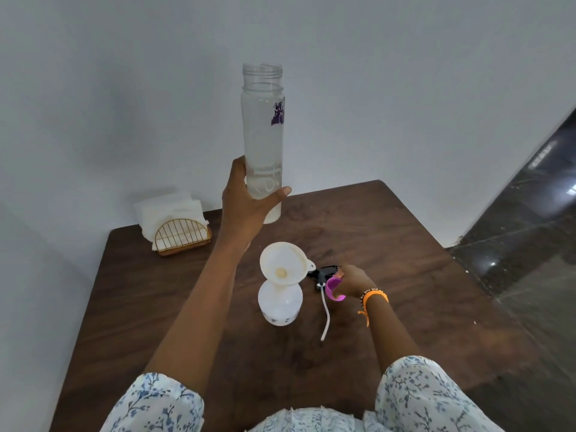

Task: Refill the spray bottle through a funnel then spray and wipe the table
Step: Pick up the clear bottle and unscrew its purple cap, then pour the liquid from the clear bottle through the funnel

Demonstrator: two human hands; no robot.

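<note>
My left hand [246,198] grips the lower part of a tall frosted water bottle [263,126], upright, uncapped, lifted above the far side of the table. A white spray bottle [280,304] stands mid-table with a white funnel [283,265] seated in its neck. Just right of it, my right hand [352,280] holds the spray head [327,275], black with a pink trigger; its white dip tube [325,316] trails toward me over the table.
The dark wooden table [389,244] sits against a white wall. A gold wire holder with white napkins [177,226] stands at the far left corner. Dark floor lies beyond the table's right edge.
</note>
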